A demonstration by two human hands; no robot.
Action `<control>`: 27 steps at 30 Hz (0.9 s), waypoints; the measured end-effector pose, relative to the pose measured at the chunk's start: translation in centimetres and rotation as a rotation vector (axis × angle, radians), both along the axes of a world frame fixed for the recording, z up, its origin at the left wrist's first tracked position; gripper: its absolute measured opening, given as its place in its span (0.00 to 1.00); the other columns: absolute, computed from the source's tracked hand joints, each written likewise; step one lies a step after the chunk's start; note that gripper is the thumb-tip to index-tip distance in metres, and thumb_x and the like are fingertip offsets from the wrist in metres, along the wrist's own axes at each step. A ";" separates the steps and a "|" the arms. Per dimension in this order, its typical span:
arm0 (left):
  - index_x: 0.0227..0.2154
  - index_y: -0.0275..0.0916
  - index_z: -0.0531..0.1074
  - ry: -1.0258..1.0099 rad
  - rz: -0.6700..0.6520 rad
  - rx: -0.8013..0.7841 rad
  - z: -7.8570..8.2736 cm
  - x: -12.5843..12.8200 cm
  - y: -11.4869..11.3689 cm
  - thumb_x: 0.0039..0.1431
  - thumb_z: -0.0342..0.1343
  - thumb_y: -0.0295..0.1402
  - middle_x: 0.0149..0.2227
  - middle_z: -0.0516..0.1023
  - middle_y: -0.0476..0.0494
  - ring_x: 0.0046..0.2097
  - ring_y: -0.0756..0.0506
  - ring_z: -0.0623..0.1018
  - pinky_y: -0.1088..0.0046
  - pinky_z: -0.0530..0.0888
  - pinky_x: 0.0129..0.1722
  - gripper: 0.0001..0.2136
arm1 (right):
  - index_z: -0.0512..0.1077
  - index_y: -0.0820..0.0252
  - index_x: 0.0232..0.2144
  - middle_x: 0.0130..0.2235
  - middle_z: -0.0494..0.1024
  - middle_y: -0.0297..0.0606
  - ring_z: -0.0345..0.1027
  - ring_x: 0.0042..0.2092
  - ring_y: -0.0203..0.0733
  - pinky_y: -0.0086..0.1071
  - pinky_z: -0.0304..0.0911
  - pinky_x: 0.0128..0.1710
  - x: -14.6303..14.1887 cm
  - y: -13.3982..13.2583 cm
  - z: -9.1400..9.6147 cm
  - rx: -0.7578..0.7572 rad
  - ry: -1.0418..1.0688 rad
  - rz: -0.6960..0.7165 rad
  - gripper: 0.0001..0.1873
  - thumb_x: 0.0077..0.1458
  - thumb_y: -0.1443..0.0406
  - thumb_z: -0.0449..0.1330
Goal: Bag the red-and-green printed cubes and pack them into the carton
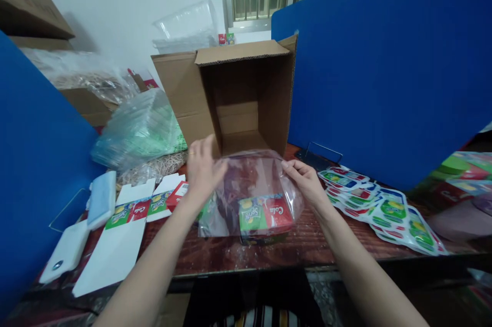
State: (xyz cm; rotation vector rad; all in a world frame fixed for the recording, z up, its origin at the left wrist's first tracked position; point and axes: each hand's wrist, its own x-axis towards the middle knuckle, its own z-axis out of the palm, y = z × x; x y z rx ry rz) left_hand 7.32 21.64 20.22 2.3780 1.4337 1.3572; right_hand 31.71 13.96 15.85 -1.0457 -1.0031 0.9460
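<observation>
A clear plastic bag (246, 173) spreads between my hands above the table's front edge. My right hand (302, 176) pinches the bag's upper right edge between thumb and fingers. At the bag's left side is my left hand (203, 165), fingers apart and slightly blurred, with nothing visibly gripped. Behind or inside the lower part of the bag shows a printed carton (265, 214) with green "Sprite" and red "Cola" panels; I cannot tell which. More green print shows through the plastic near my left wrist, partly hidden.
An open cardboard box (240, 117) lies on its side behind the bag. To the left are flat printed cartons (126, 214) and a phone (65, 252); to the right, a heap of printed labels (384, 209). Blue partitions (384, 70) stand on both sides.
</observation>
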 end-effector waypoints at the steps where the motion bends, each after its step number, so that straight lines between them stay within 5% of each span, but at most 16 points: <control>1: 0.61 0.39 0.56 0.072 -0.105 0.025 0.1 1.5 -0.7 0.51 0.61 0.35 0.62 0.62 0.33 0.66 0.31 0.56 0.47 0.56 0.64 0.34 | 0.71 0.60 0.23 0.23 0.71 0.31 0.59 0.23 0.30 0.25 0.54 0.22 -0.2 -0.1 -0.1 0.008 -0.036 -0.004 0.19 0.47 0.52 0.69; 3: 0.65 0.42 0.49 0.133 -0.292 -0.050 0.3 4.2 -1.7 0.50 0.62 0.35 0.63 0.62 0.35 0.66 0.32 0.57 0.49 0.59 0.63 0.40 | 0.72 0.60 0.25 0.23 0.72 0.31 0.59 0.23 0.31 0.25 0.54 0.23 -0.4 -0.2 -0.2 0.028 -0.093 0.001 0.18 0.48 0.52 0.68; 5: 0.65 0.39 0.48 0.098 -0.387 -0.213 0.3 6.4 -1.7 0.49 0.62 0.35 0.53 0.72 0.35 0.56 0.34 0.70 0.52 0.68 0.54 0.42 | 0.72 0.60 0.26 0.24 0.72 0.32 0.60 0.24 0.32 0.26 0.55 0.24 -0.3 -0.4 -0.2 0.066 -0.142 0.003 0.16 0.51 0.53 0.67; 8: 0.53 0.34 0.68 0.070 -0.587 -0.539 -0.1 7.8 -0.5 0.51 0.59 0.36 0.31 0.76 0.45 0.33 0.44 0.75 0.64 0.73 0.37 0.25 | 0.72 0.59 0.26 0.24 0.70 0.31 0.59 0.26 0.33 0.27 0.55 0.26 0.5 -0.9 -0.1 0.151 -0.239 -0.037 0.15 0.53 0.54 0.66; 11: 0.31 0.35 0.75 0.098 -0.779 -0.708 -0.5 7.9 0.6 0.52 0.55 0.33 0.26 0.73 0.48 0.28 0.49 0.72 0.70 0.70 0.33 0.08 | 0.73 0.58 0.26 0.25 0.70 0.32 0.59 0.27 0.34 0.28 0.55 0.27 1.6 -1.5 -0.1 0.200 -0.322 -0.062 0.13 0.54 0.56 0.65; 16: 0.22 0.38 0.67 0.119 -0.627 -0.380 -0.9 7.8 0.6 0.44 0.56 0.27 0.33 0.74 0.46 0.38 0.46 0.73 0.67 0.70 0.40 0.03 | 0.72 0.59 0.25 0.26 0.70 0.33 0.62 0.28 0.35 0.30 0.56 0.28 2.8 -2.3 -1.0 0.231 -0.361 -0.023 0.13 0.56 0.58 0.64; 20: 0.22 0.40 0.62 0.077 -0.698 -0.542 -1.6 8.1 0.3 0.46 0.53 0.28 0.25 0.73 0.50 0.29 0.49 0.72 0.73 0.68 0.31 0.05 | 0.71 0.59 0.26 0.27 0.71 0.33 0.64 0.29 0.36 0.30 0.58 0.30 3.1 -2.5 -1.5 0.261 -0.354 -0.007 0.11 0.57 0.60 0.63; 24: 0.29 0.38 0.70 0.033 -0.726 -0.598 -1.5 8.4 -0.4 0.48 0.54 0.30 0.26 0.75 0.51 0.29 0.49 0.74 0.75 0.68 0.30 0.04 | 0.71 0.59 0.27 0.27 0.71 0.32 0.63 0.28 0.35 0.30 0.57 0.28 3.3 -2.5 -1.6 0.265 -0.346 -0.012 0.10 0.58 0.61 0.62; 27: 0.29 0.40 0.76 0.167 -0.587 -0.538 -0.9 8.6 -1.3 0.51 0.53 0.33 0.26 0.77 0.49 0.31 0.46 0.76 0.74 0.67 0.31 0.07 | 0.72 0.59 0.28 0.27 0.72 0.33 0.64 0.28 0.36 0.30 0.58 0.28 2.9 -2.9 -1.3 0.330 -0.398 0.012 0.09 0.58 0.62 0.62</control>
